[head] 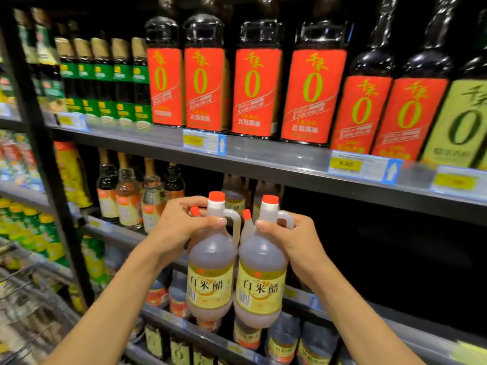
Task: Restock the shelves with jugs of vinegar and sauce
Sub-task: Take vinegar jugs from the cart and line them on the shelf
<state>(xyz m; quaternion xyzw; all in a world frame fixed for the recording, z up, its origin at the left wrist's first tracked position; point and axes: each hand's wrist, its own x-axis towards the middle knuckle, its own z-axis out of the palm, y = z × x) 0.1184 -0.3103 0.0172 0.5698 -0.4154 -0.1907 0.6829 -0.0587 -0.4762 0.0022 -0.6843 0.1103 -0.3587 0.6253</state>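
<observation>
Before the middle shelf (395, 204), level with its front edge, two jugs of white rice vinegar hang upright and side by side, bodies touching. Left hand (181, 222) grips the neck and shoulder of the left jug (210, 264), fingers curled round just under its red cap, thumb laid across toward the handle. Right hand (287, 233) holds the right jug (261, 272) the same way, fingers wrapped at the neck beside its loop handle. Both jugs are carried clear of any shelf, their yellow labels facing the person, long axes vertical.

What the coming move turns on: the dark open bay of the middle shelf lies ahead and to the right of the jugs, behind the right hand, with nothing visible standing in it. Small bottles (131, 198) fill the left end of that shelf, and a few jugs of the same shape (234, 196) stand just behind the held pair. So the right hand is the nearer one to the gap, and I judge its jug should go in first, pushed forward and rightward, base kept level to clear the upper shelf's edge (263, 159).
</observation>
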